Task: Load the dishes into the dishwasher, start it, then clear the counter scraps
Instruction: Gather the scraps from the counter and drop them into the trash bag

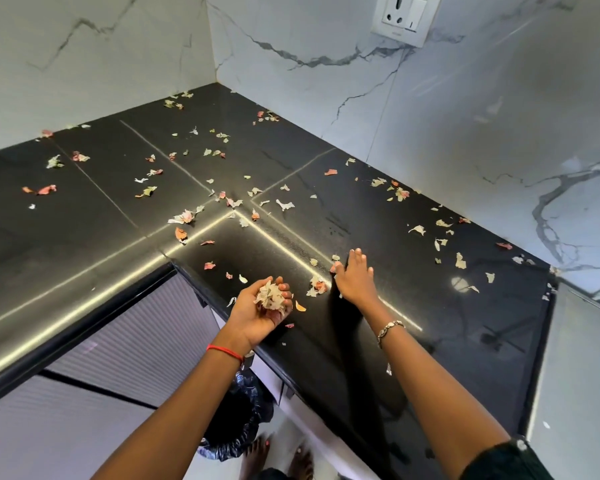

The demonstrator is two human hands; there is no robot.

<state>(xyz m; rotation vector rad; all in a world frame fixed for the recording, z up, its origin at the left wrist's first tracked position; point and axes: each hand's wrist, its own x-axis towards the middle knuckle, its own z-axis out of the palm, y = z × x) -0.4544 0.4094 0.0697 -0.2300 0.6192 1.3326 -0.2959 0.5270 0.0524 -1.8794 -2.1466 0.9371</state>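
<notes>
**A:** What is the left hand [253,318] doing?

**B:** It is turned palm up, with the fingers curled round a handful of peels [272,297], like a small cup. It hangs at the counter [326,358] edge, almost straight above the bin [236,420]. I think this is so that nothing drops on the floor when it lets go.

**A:** And the right hand [355,277]?

**B:** It lies flat on the counter, fingers straight, holding nothing. It is further from the bin than the left one. Its thumb side is just beside a small pile [317,285] of peels (dry onion or garlic skins, it seems). I judge the flat hand serves as a scraper, to push that pile toward the cupped hand.

**A:** Where are the other scraps?

**B:** Loose scraps [184,216] lie scattered over the counter away from the bin, as far as both marble walls [465,133] and the corner where they meet. Much is left to gather. I cannot see the dishwasher.
</notes>
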